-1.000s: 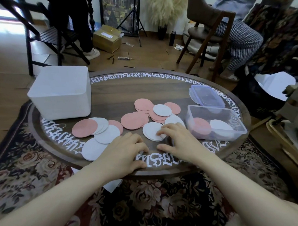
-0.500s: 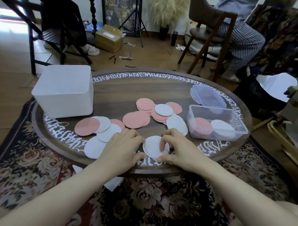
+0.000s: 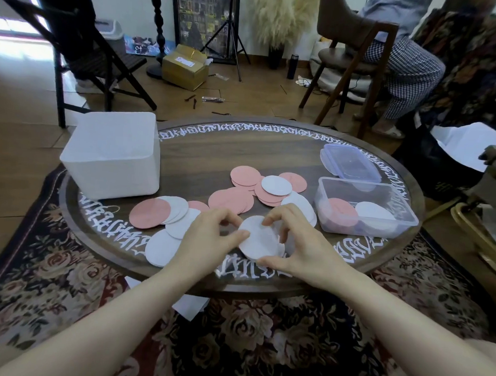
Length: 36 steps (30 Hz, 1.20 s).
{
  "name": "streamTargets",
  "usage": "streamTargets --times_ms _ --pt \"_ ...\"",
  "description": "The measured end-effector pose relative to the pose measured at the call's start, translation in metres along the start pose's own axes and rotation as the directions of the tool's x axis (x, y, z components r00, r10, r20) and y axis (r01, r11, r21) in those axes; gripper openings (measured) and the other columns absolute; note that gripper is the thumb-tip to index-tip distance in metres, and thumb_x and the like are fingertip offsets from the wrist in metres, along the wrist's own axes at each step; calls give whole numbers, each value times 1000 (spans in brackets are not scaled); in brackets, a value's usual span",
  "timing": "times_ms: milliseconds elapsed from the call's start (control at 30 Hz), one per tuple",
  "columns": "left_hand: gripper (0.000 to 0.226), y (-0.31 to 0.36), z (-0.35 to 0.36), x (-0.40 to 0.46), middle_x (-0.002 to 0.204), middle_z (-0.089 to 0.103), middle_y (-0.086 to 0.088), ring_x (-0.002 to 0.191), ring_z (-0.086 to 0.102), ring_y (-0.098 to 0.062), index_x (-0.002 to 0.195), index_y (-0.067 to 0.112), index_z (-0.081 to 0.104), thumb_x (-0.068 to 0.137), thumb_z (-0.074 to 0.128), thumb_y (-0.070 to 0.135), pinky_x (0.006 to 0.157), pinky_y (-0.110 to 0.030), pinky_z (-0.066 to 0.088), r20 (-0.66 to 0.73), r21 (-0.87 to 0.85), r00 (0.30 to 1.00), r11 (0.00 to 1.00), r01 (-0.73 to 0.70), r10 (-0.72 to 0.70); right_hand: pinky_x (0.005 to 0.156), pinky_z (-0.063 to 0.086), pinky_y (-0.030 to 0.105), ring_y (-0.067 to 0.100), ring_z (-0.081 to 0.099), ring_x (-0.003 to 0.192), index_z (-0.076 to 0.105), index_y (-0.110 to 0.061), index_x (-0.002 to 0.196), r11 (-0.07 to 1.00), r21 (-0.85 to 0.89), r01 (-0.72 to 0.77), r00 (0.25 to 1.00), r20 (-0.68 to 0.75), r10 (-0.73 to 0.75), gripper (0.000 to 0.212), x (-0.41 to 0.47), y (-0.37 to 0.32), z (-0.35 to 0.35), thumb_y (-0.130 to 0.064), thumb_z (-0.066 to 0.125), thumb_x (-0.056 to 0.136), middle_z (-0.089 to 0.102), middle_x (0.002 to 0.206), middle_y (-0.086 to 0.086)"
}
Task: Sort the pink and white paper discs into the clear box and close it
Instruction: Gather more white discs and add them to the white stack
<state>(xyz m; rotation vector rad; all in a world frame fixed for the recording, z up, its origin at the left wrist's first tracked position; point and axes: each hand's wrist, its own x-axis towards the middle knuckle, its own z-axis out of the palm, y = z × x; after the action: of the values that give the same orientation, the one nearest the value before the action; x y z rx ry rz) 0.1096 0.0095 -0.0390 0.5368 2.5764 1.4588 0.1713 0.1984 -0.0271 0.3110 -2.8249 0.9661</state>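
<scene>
two hands meet at lower centre: left hand (image 3: 210,237) and right hand (image 3: 301,247) each grip the white disc (image 3: 260,241), fingers partly hiding discs beneath.

Matt paper discs (image 3: 242,202), clear glossy plastic box (image 3: 366,212), dark wood table (image 3: 242,153)

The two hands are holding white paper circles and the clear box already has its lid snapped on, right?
Not quite. The head view shows the clear box open, its lid lying on the table behind it. The left hand and right hand do hold white paper circles.
</scene>
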Motion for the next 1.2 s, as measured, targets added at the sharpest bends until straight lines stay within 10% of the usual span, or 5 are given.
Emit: streamTargets --times_ms 167,333,900,1200 --pt "9 7 -8 5 94 66 -17 70 64 -22 85 7 56 89 61 12 55 -29 56 -43 -553 930 784 283 -366 81 47 33 -1 46 76 43 -31 127 981 -60 -183 982 28 185 71 4 9 3 -48 77 68 43 122 -16" --pt "11 5 -13 4 115 60 -23 83 68 -32 105 4 53 93 52 4 49 -32 58 33 -731 854 571 375 -519 92 45 37 5 43 96 52 -30 127 954 -130 -269 955 95 282 68 5 15 4 -52 76 68 40 116 -10" --pt "28 5 -13 4 115 59 -19 97 64 -36 111 2 55 87 53 -11 54 -29 59 23 -714 875 604 354 -484 72 51 33 20 61 75 62 -18 86 774 446 -449 872 31 488 16 9 15 -1 -15 76 78 69 87 9" --pt "16 17 -8 -4 93 72 -9 78 71 -23 100 12 57 88 60 1 60 -34 60 133 -745 947 600 290 -293 39 20 17 9 30 43 55 -17 61 601 641 -478 856 186 483 27 8 -6 -10 -20 71 83 48 59 1"
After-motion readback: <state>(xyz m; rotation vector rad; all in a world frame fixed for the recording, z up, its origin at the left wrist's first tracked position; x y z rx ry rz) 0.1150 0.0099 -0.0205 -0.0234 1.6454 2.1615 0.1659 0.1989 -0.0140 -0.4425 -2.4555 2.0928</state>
